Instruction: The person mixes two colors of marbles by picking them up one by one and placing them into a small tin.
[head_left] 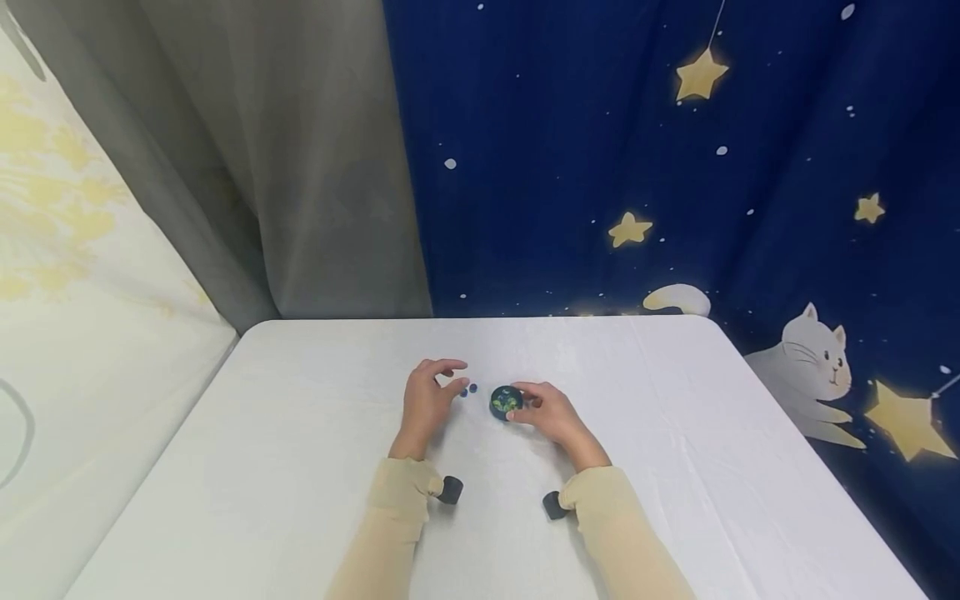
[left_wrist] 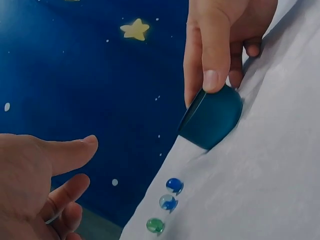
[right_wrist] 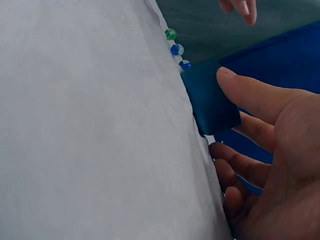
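Note:
My right hand (head_left: 553,414) pinches a small round dark-teal tin (head_left: 506,402) between thumb and fingers on the white table. Green patterning shows on its top in the head view; I cannot tell whether that is a lid or its inside. In the left wrist view, three glass marbles lie in a row beside the tin: a blue marble (left_wrist: 174,185), a blue-and-clear marble (left_wrist: 168,202) and a green marble (left_wrist: 155,225). Just left of them is my left hand (head_left: 427,404), thumb and forefinger spread apart, with nothing between them.
A white cloth covers the table (head_left: 300,467). Behind it hang a grey curtain (head_left: 330,167) and a dark blue curtain (head_left: 540,167) with stars and a cat. Black wrist cameras protrude beneath both sleeves (head_left: 393,508).

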